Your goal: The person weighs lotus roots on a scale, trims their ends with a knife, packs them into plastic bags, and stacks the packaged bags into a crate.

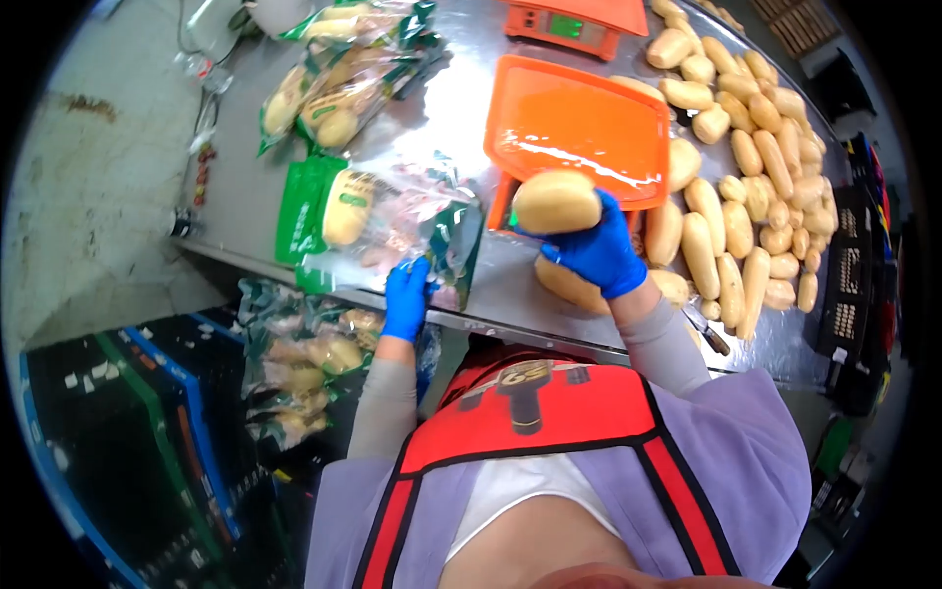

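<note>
Progress, by inspection: some portions are bagged. Filled clear bags with green print [339,93] lie at the far left of the shiny metal table [234,137], and more filled bags [309,358] sit below its near edge. Much remains loose: a large heap of pale yellow, peeled tubers [760,187] covers the right side. Judged roughly part-way; no count possible.

Right hand [603,257], blue-gloved: fingers wrapped around the underside and side of one thick, oblong pale tuber [557,202], held over the near edge of the orange plastic tray [579,123]. Left hand [405,296], blue-gloved: fingers close together on the near edge of the crinkled clear plastic bag [397,211] at the table's front; exact grip partly hidden.

Materials: tuber surfaces smooth, moist-looking; shapes range from stubby ovals to long cylinders. Bag film thin, glossy, wrinkled. Tray shallow, rounded at the corners, with wet-looking glare. A dark-handled knife [717,339] lies near the front edge, right of the right hand.
</note>
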`<action>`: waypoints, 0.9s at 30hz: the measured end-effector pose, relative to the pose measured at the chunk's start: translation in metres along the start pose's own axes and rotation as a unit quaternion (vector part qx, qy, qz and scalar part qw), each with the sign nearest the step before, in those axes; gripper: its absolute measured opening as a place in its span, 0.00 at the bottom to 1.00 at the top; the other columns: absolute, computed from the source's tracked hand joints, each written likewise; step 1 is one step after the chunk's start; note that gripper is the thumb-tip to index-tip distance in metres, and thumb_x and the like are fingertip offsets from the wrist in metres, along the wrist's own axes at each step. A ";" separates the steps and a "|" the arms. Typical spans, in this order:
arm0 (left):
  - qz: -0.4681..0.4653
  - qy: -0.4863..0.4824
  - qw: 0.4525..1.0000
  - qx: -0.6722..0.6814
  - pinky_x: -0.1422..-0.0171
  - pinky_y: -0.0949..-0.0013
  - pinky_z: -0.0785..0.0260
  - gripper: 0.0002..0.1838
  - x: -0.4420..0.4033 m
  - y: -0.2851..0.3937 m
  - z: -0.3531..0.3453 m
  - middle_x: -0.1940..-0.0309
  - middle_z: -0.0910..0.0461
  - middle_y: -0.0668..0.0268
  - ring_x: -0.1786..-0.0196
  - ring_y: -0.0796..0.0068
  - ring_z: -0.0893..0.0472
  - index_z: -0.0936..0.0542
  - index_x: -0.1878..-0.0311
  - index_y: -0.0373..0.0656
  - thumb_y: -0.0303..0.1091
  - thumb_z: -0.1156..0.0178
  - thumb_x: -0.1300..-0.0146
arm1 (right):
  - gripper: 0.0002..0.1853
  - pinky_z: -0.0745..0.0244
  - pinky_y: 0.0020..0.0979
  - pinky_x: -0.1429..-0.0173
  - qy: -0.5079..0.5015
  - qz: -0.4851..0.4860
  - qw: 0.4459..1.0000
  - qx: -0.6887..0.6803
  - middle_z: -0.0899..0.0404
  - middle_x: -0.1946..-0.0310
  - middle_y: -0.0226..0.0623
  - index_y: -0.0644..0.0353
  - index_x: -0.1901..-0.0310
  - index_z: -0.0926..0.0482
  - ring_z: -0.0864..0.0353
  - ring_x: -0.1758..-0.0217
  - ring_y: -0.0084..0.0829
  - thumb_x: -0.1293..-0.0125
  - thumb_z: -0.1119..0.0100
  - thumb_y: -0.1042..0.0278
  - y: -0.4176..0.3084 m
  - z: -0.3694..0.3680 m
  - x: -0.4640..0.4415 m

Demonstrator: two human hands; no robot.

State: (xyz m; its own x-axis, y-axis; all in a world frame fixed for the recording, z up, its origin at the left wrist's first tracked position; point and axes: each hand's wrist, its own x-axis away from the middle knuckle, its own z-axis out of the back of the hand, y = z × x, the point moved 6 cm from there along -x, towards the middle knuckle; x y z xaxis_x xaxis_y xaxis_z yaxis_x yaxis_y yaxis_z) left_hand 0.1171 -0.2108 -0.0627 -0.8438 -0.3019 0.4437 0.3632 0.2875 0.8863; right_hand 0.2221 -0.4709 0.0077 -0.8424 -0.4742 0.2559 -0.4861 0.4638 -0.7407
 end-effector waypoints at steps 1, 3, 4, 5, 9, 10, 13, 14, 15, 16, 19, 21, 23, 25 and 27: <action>-0.005 -0.008 1.000 0.017 0.70 0.77 0.31 0.08 -0.002 -0.004 0.001 0.77 0.27 0.69 0.74 0.79 0.26 0.26 0.67 0.41 0.35 0.46 0.36 | 0.32 0.31 0.35 0.41 -0.017 0.010 0.998 0.055 0.32 0.45 0.39 0.61 0.43 0.39 0.31 0.43 0.32 0.51 0.37 0.77 0.017 -0.011 0.005; 0.007 -0.011 0.999 0.040 0.72 0.78 0.31 0.08 -0.003 -0.008 0.003 0.77 0.26 0.69 0.75 0.80 0.24 0.25 0.66 0.40 0.35 0.46 0.36 | 0.30 0.31 0.36 0.41 -0.015 -0.015 0.999 0.048 0.31 0.47 0.40 0.59 0.44 0.36 0.31 0.43 0.31 0.50 0.37 0.77 0.049 -0.018 0.000; 0.003 -0.005 1.000 0.013 0.72 0.78 0.32 0.08 -0.004 -0.008 0.005 0.77 0.27 0.70 0.75 0.80 0.24 0.24 0.66 0.41 0.35 0.46 0.36 | 0.28 0.31 0.36 0.41 0.025 -0.087 0.995 -0.031 0.30 0.48 0.40 0.57 0.44 0.34 0.30 0.43 0.31 0.48 0.38 0.73 0.065 -0.018 -0.006; 0.011 -0.008 1.000 0.004 0.70 0.77 0.32 0.09 -0.002 -0.006 0.006 0.77 0.27 0.70 0.74 0.78 0.24 0.25 0.65 0.41 0.37 0.46 0.37 | 0.25 0.31 0.37 0.41 0.005 -0.174 0.970 -0.168 0.30 0.48 0.40 0.57 0.44 0.34 0.30 0.43 0.32 0.44 0.40 0.70 0.077 -0.029 -0.008; 0.037 -0.030 0.999 0.001 0.73 0.78 0.33 0.12 -0.001 -0.002 0.008 0.76 0.24 0.69 0.75 0.80 0.24 0.23 0.64 0.40 0.39 0.47 0.35 | 0.21 0.31 0.38 0.42 -0.015 -0.223 0.946 -0.236 0.29 0.48 0.38 0.57 0.43 0.34 0.29 0.45 0.34 0.37 0.49 0.63 0.102 -0.062 -0.031; 0.035 -0.028 0.999 0.003 0.73 0.78 0.33 0.12 -0.002 0.000 0.009 0.76 0.24 0.69 0.75 0.80 0.24 0.23 0.64 0.40 0.39 0.47 0.35 | 0.20 0.30 0.38 0.43 -0.002 -0.203 0.954 -0.222 0.29 0.49 0.38 0.57 0.44 0.34 0.29 0.46 0.34 0.37 0.49 0.63 0.107 -0.065 -0.038; 0.035 -0.102 0.992 -0.058 0.68 0.77 0.32 0.16 -0.005 0.003 0.006 0.72 0.21 0.66 0.74 0.80 0.23 0.22 0.60 0.37 0.43 0.49 0.35 | 0.12 0.30 0.29 0.53 -0.012 0.021 0.999 0.047 0.29 0.59 0.34 0.58 0.52 0.32 0.28 0.58 0.28 0.37 0.48 0.68 0.117 -0.073 -0.056; 0.033 -0.098 0.993 -0.057 0.68 0.77 0.32 0.16 -0.009 0.000 0.010 0.72 0.21 0.66 0.74 0.80 0.23 0.22 0.60 0.37 0.43 0.49 0.35 | 0.09 0.30 0.28 0.56 0.011 0.062 0.986 0.156 0.29 0.63 0.32 0.60 0.57 0.31 0.28 0.64 0.26 0.37 0.48 0.70 0.116 -0.079 -0.057; 0.036 -0.131 0.989 -0.056 0.68 0.77 0.32 0.15 -0.012 -0.005 0.009 0.71 0.22 0.67 0.72 0.79 0.23 0.23 0.61 0.38 0.41 0.49 0.35 | 0.09 0.30 0.28 0.56 0.005 0.060 0.986 0.156 0.29 0.63 0.32 0.60 0.57 0.31 0.28 0.64 0.26 0.37 0.48 0.70 0.125 -0.078 -0.064; 0.040 -0.163 0.984 -0.056 0.68 0.76 0.31 0.13 -0.010 -0.002 0.005 0.70 0.24 0.67 0.71 0.78 0.23 0.24 0.61 0.39 0.39 0.49 0.35 | 0.09 0.31 0.29 0.58 -0.023 0.172 0.908 0.381 0.28 0.65 0.33 0.59 0.57 0.31 0.28 0.65 0.27 0.38 0.48 0.68 0.130 -0.079 -0.070; 0.028 -0.181 0.981 -0.070 0.67 0.76 0.30 0.13 -0.008 0.002 0.005 0.70 0.23 0.67 0.70 0.80 0.24 0.23 0.60 0.38 0.39 0.50 0.34 | 0.11 0.31 0.32 0.61 -0.091 0.281 0.683 0.668 0.26 0.67 0.36 0.57 0.58 0.28 0.26 0.66 0.30 0.40 0.48 0.63 0.158 -0.077 -0.093; 0.030 -0.182 0.983 -0.027 0.66 0.77 0.29 0.14 -0.009 0.002 -0.001 0.70 0.23 0.68 0.70 0.81 0.25 0.24 0.55 0.39 0.39 0.50 0.33 | 0.13 0.32 0.34 0.63 -0.120 0.268 0.646 0.704 0.23 0.67 0.36 0.55 0.60 0.24 0.25 0.67 0.34 0.43 0.50 0.58 0.172 -0.073 -0.110; 0.031 -0.189 0.980 -0.045 0.66 0.77 0.29 0.14 -0.009 0.007 0.000 0.69 0.23 0.68 0.70 0.81 0.25 0.24 0.55 0.39 0.39 0.50 0.34 | 0.14 0.32 0.35 0.63 -0.141 0.251 0.615 0.735 0.22 0.67 0.36 0.54 0.61 0.22 0.24 0.67 0.36 0.44 0.50 0.56 0.179 -0.068 -0.120; 0.037 -0.197 0.980 0.004 0.66 0.77 0.29 0.14 -0.009 0.011 -0.005 0.68 0.24 0.68 0.69 0.80 0.24 0.25 0.51 0.40 0.39 0.51 0.33 | 0.14 0.31 0.35 0.62 -0.153 0.229 0.587 0.761 0.22 0.67 0.37 0.56 0.61 0.22 0.24 0.67 0.35 0.44 0.48 0.58 0.151 -0.087 -0.114; 0.048 -0.202 0.978 0.019 0.66 0.77 0.29 0.14 -0.013 0.018 0.002 0.68 0.24 0.68 0.68 0.79 0.23 0.25 0.51 0.40 0.38 0.51 0.33 | 0.13 0.31 0.35 0.61 -0.170 0.208 0.561 0.783 0.22 0.67 0.38 0.57 0.61 0.22 0.24 0.66 0.34 0.45 0.47 0.60 0.126 -0.109 -0.108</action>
State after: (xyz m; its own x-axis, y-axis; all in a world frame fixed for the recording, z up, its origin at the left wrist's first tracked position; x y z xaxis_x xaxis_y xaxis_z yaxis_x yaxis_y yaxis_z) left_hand 0.1338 -0.2000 -0.0522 -0.8966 0.1088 0.4292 0.4397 0.3336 0.8339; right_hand 0.2261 -0.2797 -0.0455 -0.5852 -0.8071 -0.0778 0.7608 -0.5133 -0.3970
